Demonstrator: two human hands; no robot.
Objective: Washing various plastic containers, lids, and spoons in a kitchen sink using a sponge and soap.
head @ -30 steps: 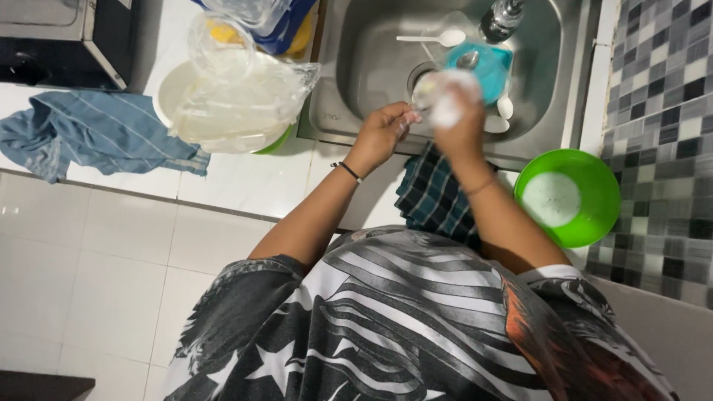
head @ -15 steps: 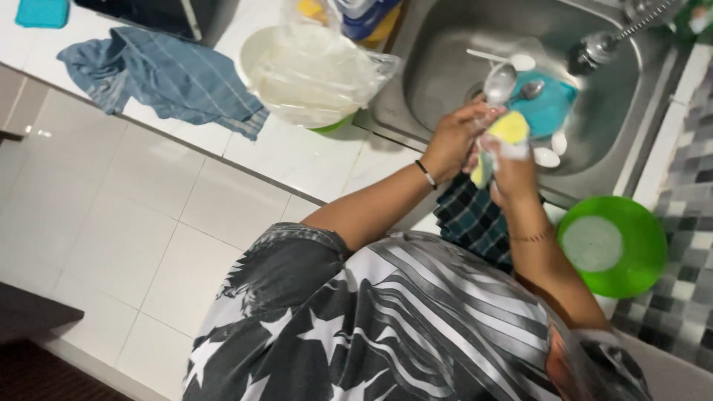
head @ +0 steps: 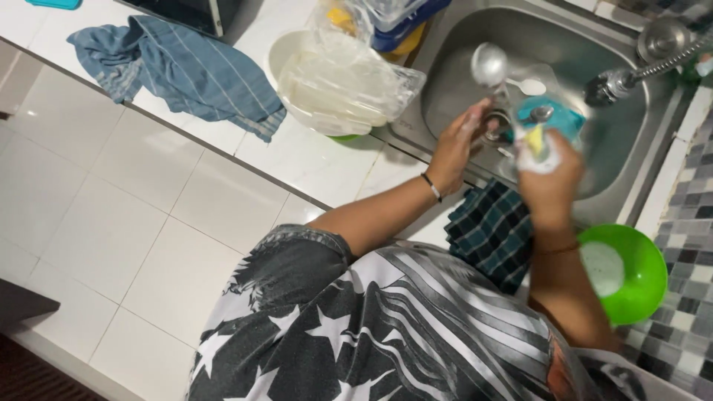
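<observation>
Looking down from the head cam, the main thing I see is a shiny steel ladle with a round bowl (head: 489, 65), held upright over the stainless steel sink (head: 631, 174), bowl at the top. The left hand (head: 459, 142) has its fingers wrapped around the lower part of the handle, so that one's clearly gripping. The right hand (head: 551, 172) is closed around a soapy yellow sponge (head: 536, 145) covered in white foam, sitting just beside the ladle's handle (whether the sponge actually touches the metal right now, I can't tell, too much foam and blur).

Down in the basin behind the hands there's a teal plastic container (head: 566, 119) and a pale spoon (head: 532, 87) lying near the ladle's bowl. The chrome tap with a flexible hose (head: 616, 84) hangs in from the right, over the sink.

Moving outward: a dark green checked cloth (head: 492, 232) is draped over the sink's front edge, between the two forearms. A bright green plastic bowl (head: 631, 278) sits on the counter to the right, near the right elbow. On the left side of the sink there's a white round bowl filled with clear crumpled plastic (head: 338, 82), and further left a blue striped towel (head: 182, 67) lies bunched up on the white tiled counter (head: 223, 130). The person's wearing a grey shirt with white stars and stripes (head: 356, 327).
</observation>
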